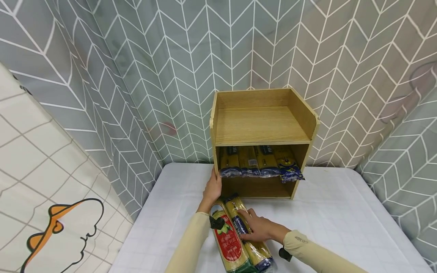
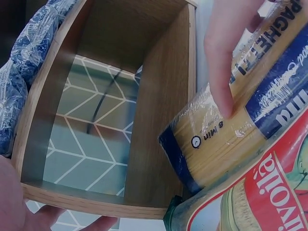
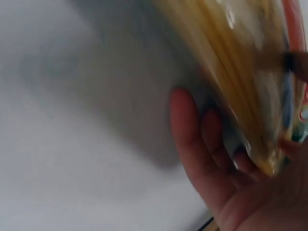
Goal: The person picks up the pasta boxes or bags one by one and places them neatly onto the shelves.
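Note:
My left hand [image 1: 212, 189] holds the left side panel of a small wooden shelf [image 1: 261, 125]; in the left wrist view its thumb and fingers lie on either side of the wood edge. My right hand [image 1: 258, 227] grips a spaghetti pack [image 1: 254, 248] with a blue label that lies on the table. In the right wrist view, curled fingers [image 3: 185, 125] come round the edge of this pack, partly blurred. Against its left side lies a second pasta pack [image 1: 230, 242], red-labelled with a green end. The front ends of both packs are near the shelf's lower compartment [image 1: 254, 187].
Several yellow and blue pasta packs [image 1: 252, 163] lie side by side in the middle compartment, their clear ends jutting out. The shelf's top tier [image 1: 261, 123] has raised sides. A white cloth covers the table [image 1: 327, 212]; patterned curtains [image 1: 191, 57] hang behind.

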Available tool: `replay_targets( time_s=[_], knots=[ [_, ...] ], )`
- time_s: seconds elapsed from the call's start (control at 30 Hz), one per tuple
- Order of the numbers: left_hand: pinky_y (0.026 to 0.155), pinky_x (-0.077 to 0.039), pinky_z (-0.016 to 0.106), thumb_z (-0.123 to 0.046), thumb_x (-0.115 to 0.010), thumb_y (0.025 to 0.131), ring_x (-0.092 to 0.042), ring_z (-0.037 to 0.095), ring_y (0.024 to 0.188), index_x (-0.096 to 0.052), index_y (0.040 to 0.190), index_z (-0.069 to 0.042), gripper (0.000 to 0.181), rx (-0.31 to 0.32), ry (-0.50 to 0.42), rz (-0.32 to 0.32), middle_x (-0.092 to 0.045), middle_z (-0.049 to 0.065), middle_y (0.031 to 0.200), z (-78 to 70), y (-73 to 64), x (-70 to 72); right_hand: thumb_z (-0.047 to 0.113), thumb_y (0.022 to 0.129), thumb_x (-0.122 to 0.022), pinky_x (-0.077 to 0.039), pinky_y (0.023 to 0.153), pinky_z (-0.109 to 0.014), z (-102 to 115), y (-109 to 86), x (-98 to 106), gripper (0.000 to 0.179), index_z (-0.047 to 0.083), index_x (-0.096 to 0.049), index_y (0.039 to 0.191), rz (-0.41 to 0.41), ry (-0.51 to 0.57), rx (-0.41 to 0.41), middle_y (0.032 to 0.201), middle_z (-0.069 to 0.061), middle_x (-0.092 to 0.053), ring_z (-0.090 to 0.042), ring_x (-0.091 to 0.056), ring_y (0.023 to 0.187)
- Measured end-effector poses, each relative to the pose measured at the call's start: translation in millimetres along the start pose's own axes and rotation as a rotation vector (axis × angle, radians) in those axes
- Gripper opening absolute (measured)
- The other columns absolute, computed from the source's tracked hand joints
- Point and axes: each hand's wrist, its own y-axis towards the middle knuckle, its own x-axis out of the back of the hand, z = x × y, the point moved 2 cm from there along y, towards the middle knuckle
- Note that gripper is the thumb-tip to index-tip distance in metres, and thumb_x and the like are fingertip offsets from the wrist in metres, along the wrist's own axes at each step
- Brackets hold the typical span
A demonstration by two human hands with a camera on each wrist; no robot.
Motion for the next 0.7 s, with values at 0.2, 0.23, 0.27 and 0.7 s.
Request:
replay_targets(
  time_s=[0.2, 0.23, 0.27, 0.7],
  knots=[
    [0.098, -0.045, 0.073, -0.037, -0.025, 0.113, -0.058, 0.056, 0.126, -0.022, 0.165, -0.014, 0.056, -0.019, 0.004, -0.011, -0.052, 0.026, 0.152, 2.9, 1.1, -2.4, 0.041, 0.086, -0.076, -0.041, 0.052, -0.034, 8.7, 0.0, -7.8, 0.091, 0.018, -0.027, 0.159, -0.07, -0.125, -0.051, 0.134, -0.021, -0.049, -0.017, -0.053, 0.059],
    [0.099, -0.045, 0.073, -0.037, -0.025, 0.113, -0.057, 0.056, 0.126, -0.021, 0.165, -0.014, 0.057, -0.017, 0.006, -0.006, -0.052, 0.026, 0.153, 3.2, 1.4, -2.8, 0.039, 0.085, -0.077, -0.042, 0.053, -0.035, 9.3, 0.5, -8.0, 0.092, 0.018, -0.027, 0.159, -0.074, -0.143, -0.056, 0.134, -0.021, -0.049, -0.017, -0.053, 0.061],
    [0.099, -0.045, 0.074, -0.037, -0.025, 0.113, -0.057, 0.056, 0.126, -0.021, 0.165, -0.014, 0.057, -0.017, 0.007, -0.002, -0.051, 0.026, 0.153, 3.3, 1.5, -3.2, 0.037, 0.084, -0.078, -0.042, 0.053, -0.036, 9.9, 1.0, -7.6, 0.092, 0.018, -0.028, 0.16, -0.073, -0.151, -0.06, 0.137, -0.023, -0.049, -0.018, -0.054, 0.061],
    [0.098, -0.044, 0.075, -0.039, -0.026, 0.113, -0.056, 0.054, 0.129, -0.021, 0.165, -0.018, 0.057, 0.004, 0.012, -0.001, -0.051, 0.023, 0.154, 0.9, 1.0, 0.7, 0.021, 0.088, -0.079, -0.047, 0.062, -0.041, -13.6, -3.1, 16.9, 0.082, 0.039, -0.039, 0.157, -0.086, -0.322, 0.016, 0.158, -0.017, -0.044, -0.037, -0.067, 0.109]
  ],
)
